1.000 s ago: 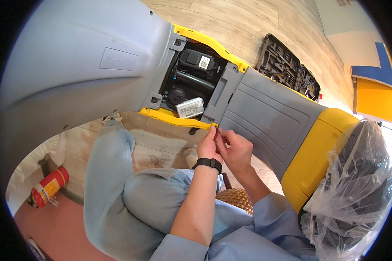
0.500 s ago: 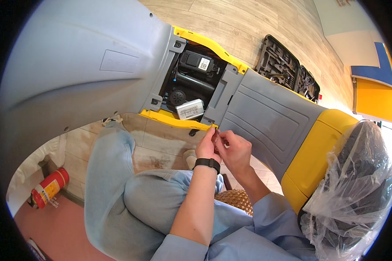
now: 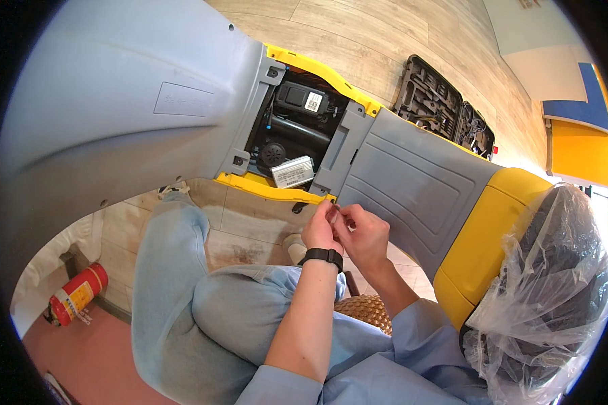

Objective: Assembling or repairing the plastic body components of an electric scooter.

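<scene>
My left hand (image 3: 319,231) and my right hand (image 3: 363,232) meet at the near edge of a grey and yellow scooter body (image 3: 412,182). The fingers of both are pinched close together by the end of the yellow side trim (image 3: 270,189). Whatever they hold, if anything, is too small or covered to make out. Just beyond the trim is an uncovered compartment. Inside it a silver finned box (image 3: 293,173) lies tilted, near a round black part (image 3: 273,154) and a black box with a white label (image 3: 300,98).
Beyond the scooter a black tool case (image 3: 431,94) lies unfolded on the wood floor. To the right is a seat under clear plastic (image 3: 540,290). A red fire extinguisher (image 3: 78,294) rests at the lower left. A woven seat (image 3: 365,312) shows beneath me.
The view has shifted very slightly. Both hands stay pinched together at the same spot, with only tiny finger movement.
</scene>
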`<state>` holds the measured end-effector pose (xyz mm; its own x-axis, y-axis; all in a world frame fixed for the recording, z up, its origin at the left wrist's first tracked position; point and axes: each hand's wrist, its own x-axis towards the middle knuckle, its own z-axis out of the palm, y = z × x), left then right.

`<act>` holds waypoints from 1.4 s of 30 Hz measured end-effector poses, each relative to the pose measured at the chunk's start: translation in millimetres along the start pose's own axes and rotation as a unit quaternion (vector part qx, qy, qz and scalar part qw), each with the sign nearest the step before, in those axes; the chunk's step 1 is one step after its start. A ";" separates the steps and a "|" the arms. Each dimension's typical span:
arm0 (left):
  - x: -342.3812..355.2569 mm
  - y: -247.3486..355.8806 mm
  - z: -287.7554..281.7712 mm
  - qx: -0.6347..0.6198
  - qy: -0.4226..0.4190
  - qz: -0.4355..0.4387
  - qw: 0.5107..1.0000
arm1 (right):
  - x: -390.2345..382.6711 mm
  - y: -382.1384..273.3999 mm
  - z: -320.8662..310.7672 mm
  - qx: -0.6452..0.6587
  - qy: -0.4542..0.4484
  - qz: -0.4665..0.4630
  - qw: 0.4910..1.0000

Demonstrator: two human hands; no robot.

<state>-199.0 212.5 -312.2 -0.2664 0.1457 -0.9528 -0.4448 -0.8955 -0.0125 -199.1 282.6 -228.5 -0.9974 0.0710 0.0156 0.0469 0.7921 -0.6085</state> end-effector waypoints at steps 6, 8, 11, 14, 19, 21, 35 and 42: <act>-11.2 3.2 9.0 0.025 0.037 0.016 0.999 | -1.9 6.6 -1.4 0.020 0.018 0.005 1.000; -14.0 1.7 12.8 0.034 0.062 0.026 0.997 | -1.8 7.9 -2.2 0.019 0.006 0.010 1.000; -12.2 -2.8 10.4 0.090 0.044 0.051 0.994 | -1.2 7.7 -0.8 0.019 0.007 0.015 1.000; -8.3 -4.4 8.4 0.094 0.031 0.069 0.993 | 0.3 4.3 0.1 0.030 0.012 0.021 0.999; -15.6 0.3 12.9 0.100 0.054 0.052 0.992 | -0.1 5.4 -4.3 0.022 0.013 0.021 0.999; -17.4 1.2 10.0 0.102 0.047 0.051 0.992 | -0.7 7.0 -3.9 0.028 0.019 0.018 0.999; -30.3 0.1 12.9 0.114 0.039 0.094 0.988 | -0.4 7.3 -7.5 0.035 0.019 0.010 0.999; -22.5 -8.7 5.1 0.215 0.026 0.234 0.948 | 1.0 4.1 -8.1 0.041 0.016 0.010 0.999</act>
<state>-193.5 219.2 -289.1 -0.4827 -0.2569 -0.8373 -0.5983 -0.6015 0.5295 -199.4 290.9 -224.6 -0.9939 0.1067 0.0263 0.0615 0.7386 -0.6713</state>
